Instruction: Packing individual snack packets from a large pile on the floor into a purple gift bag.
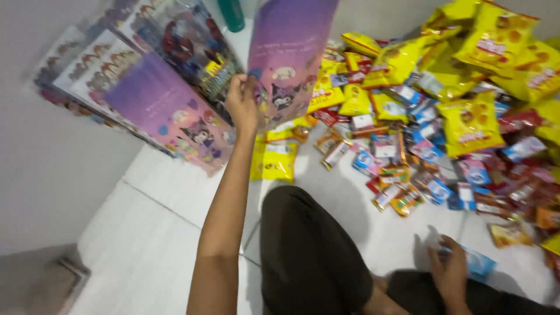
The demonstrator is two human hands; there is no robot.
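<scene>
Head view: left hand (pixel 242 102) is raised, fingers pinched shut on the lower edge of a purple cartoon gift bag (pixel 289 52), held up above the white tile floor (pixel 157 233). More flat bags (pixel 146 87) lean against the wall just left of it. Right hand (pixel 450 271) is low by the knee, closed around a small blue-white packet (pixel 479 263). Snack pile (pixel 443 116) of yellow bags and small packets spreads across the floor to the right. Step looks like bag picked, filling not begun; next move likely calls for opening the bag mouth to take the packet.
</scene>
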